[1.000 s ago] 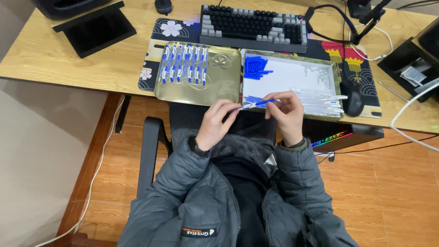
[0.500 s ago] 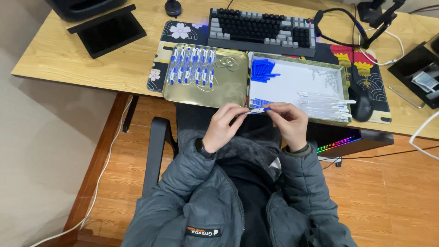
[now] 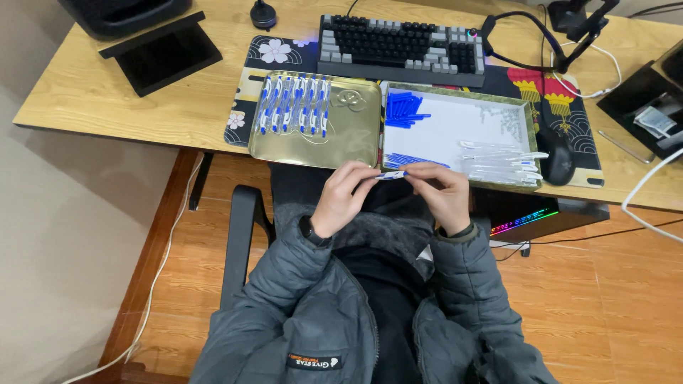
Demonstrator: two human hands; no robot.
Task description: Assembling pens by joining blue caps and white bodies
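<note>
Both hands hold one white and blue pen [image 3: 390, 175] just in front of the desk edge. My left hand [image 3: 341, 198] pinches its left end, and my right hand [image 3: 442, 193] grips the right end. Behind them lies a gold tray [image 3: 352, 139] with a row of several finished white and blue pens [image 3: 294, 104]. To its right a white-lined tray [image 3: 455, 124] holds blue caps [image 3: 403, 110], blue refills [image 3: 413, 161], small springs [image 3: 503, 121] and clear pen barrels [image 3: 498, 163].
A keyboard [image 3: 398, 43] sits on a dark patterned desk mat [image 3: 274, 53] behind the trays. A black mouse [image 3: 557, 158] is right of the white tray, a headset [image 3: 530, 39] beyond it. A black stand [image 3: 162, 53] is far left. Cables hang at the right.
The hands have stayed close together on the pen in front of the white tray. The view has shifted slightly, and the pen now lies level between the fingers.
</note>
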